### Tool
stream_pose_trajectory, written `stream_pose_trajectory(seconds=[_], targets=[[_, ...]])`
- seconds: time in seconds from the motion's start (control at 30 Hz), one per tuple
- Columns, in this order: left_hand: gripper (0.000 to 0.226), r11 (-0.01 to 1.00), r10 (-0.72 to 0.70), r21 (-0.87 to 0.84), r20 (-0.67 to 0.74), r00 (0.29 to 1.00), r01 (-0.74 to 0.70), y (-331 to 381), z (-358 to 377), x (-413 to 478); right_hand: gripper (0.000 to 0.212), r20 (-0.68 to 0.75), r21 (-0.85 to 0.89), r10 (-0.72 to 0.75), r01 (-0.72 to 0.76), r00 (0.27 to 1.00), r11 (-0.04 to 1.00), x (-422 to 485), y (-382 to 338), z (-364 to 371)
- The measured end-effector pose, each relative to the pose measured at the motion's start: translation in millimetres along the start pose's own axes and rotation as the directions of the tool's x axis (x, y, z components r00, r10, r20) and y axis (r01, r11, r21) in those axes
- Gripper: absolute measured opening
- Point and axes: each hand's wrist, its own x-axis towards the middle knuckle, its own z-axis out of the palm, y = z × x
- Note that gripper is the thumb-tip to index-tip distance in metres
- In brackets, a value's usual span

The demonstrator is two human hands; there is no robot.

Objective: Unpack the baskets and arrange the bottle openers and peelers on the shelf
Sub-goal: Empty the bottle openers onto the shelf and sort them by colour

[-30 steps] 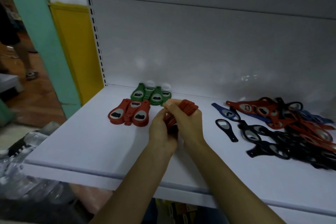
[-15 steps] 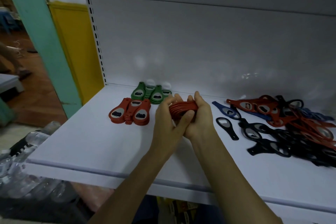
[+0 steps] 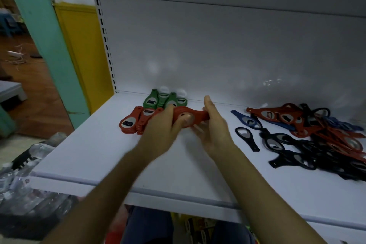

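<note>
Far left, a teal pillar (image 3: pixel 45 45) and a yellow panel (image 3: pixel 83 51); clear plastic bottles (image 3: pixel 29 156) sit low beside the white shelf (image 3: pixel 99 156).

On the shelf's back left, a red opener group (image 3: pixel 132 123) lies flat, with a green opener group (image 3: pixel 164 101) right behind it, near the back wall.

Left hand (image 3: pixel 164 130) is clamped on a stack of red bottle openers (image 3: pixel 195 114): fingers curled over its wide end, thumb pressed on the top face. The stack is just above the shelf, immediately right of the red group and partly over it. Its long axis runs left-right, roughly parallel to the shelf front; the wide round end is at left, the narrow handle end points right.

Right hand (image 3: pixel 215 130) is mostly spread, with the index finger straight up and the palm set against the stack's narrow end. Its lower fingers are blurred, so any grip under the stack cannot be told.

Further right, a blue opener (image 3: pixel 244 118) and a black opener (image 3: pixel 247 138) lie singly. At far right is a loose pile of openers (image 3: pixel 320 136), red, black and blue, tangled at mixed angles.
</note>
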Motion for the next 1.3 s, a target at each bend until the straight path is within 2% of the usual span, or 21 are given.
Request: stream_pose_trajectory(seconds=[0.03,0.07,0.1,0.13,0.2,0.3,0.37,0.43,0.5,0.53,0.57,0.63,0.7,0.83,0.93,1.0,1.1,1.2,1.3], targets=[[0.030,0.999,-0.016,0.044,0.118,0.993,0.011,-3.6,-12.0,7.6,0.040,0.006,-0.194,-0.146,0.145,0.989,0.970,2.6,-4.1,-8.4],[0.024,0.995,-0.043,0.093,0.261,0.964,0.019,-6.7,-23.5,15.9,0.038,0.110,-0.347,-0.266,0.287,0.958,0.893,4.0,-10.6,-15.3],[0.024,0.990,-0.069,0.144,0.396,0.916,0.013,-8.6,-33.1,24.0,0.032,0.271,-0.436,-0.294,0.389,0.917,0.812,6.1,-17.8,-20.8],[0.027,0.984,-0.088,0.180,0.507,0.857,-0.006,-9.4,-39.7,32.1,0.026,0.418,-0.487,-0.233,0.433,0.878,0.758,6.8,-25.9,-23.1],[0.033,0.986,-0.101,0.164,0.653,0.750,-0.010,-4.2,-46.4,44.4,0.021,0.550,-0.578,-0.067,0.437,0.833,0.689,10.0,-39.3,-22.6],[0.038,0.993,-0.119,0.094,0.748,0.653,0.073,5.0,-51.8,57.6,0.021,0.549,-0.659,0.057,0.390,0.834,0.643,15.1,-51.0,-17.1],[0.038,0.987,-0.137,0.057,0.780,0.610,0.149,7.1,-52.6,61.4,0.021,0.547,-0.640,0.116,0.325,0.829,0.697,17.1,-50.8,-15.5],[0.043,0.971,-0.145,-0.017,0.750,0.645,0.238,4.9,-48.7,59.9,0.021,0.489,-0.605,0.120,0.237,0.864,0.760,20.4,-48.1,-13.3],[0.043,0.959,-0.153,-0.103,0.598,0.786,0.265,-2.8,-44.7,56.2,0.020,0.372,-0.552,0.101,0.133,0.923,0.823,26.5,-42.0,-9.5],[0.042,0.975,-0.147,-0.080,0.472,0.870,0.208,-9.4,-44.3,55.0,0.019,0.297,-0.536,0.092,0.086,0.951,0.840,29.4,-37.3,-6.9],[0.039,0.994,-0.109,0.031,0.339,0.934,0.105,-17.7,-45.5,54.2,0.018,0.209,-0.537,0.081,0.045,0.975,0.842,33.3,-31.3,-4.5],[0.032,0.944,-0.008,0.325,0.170,0.985,-0.049,-35.4,-48.1,48.4,0.017,0.038,-0.538,0.058,-0.029,0.998,0.843,41.6,-18.5,2.5],[0.030,0.921,-0.002,0.385,0.149,0.989,-0.056,-49.7,-47.0,38.3,0.019,-0.071,-0.489,0.051,-0.080,0.996,0.869,48.2,-5.3,13.1],[0.025,0.864,0.046,0.477,0.242,0.969,-0.160,-67.9,-33.2,15.9,0.019,-0.159,-0.478,0.005,-0.082,0.987,0.875,56.7,22.1,34.8],[0.035,0.908,0.024,0.400,0.245,0.969,-0.123,-74.6,-30.3,9.2,0.024,-0.169,-0.525,-0.076,-0.025,0.983,0.851,62.2,36.8,41.8],[0.038,0.912,0.060,0.384,0.221,0.973,-0.143,-76.4,-27.8,8.3,0.026,-0.153,-0.623,-0.151,0.024,0.977,0.782,65.6,39.4,43.3],[0.036,0.888,0.095,0.423,0.215,0.972,-0.180,-78.3,-26.6,7.1,0.033,-0.059,-0.808,-0.261,0.107,0.963,0.579,65.0,37.9,41.9],[0.033,0.882,0.126,0.423,0.207,0.970,-0.205,-79.8,-27.1,5.7,0.037,0.002,-0.903,-0.248,0.108,0.969,0.416,65.7,33.7,33.9],[0.030,0.870,0.141,0.440,0.210,0.967,-0.222,-80.5,-28.1,5.7,0.032,0.038,-0.934,-0.200,0.106,0.979,0.342,70.6,25.4,32.8]])
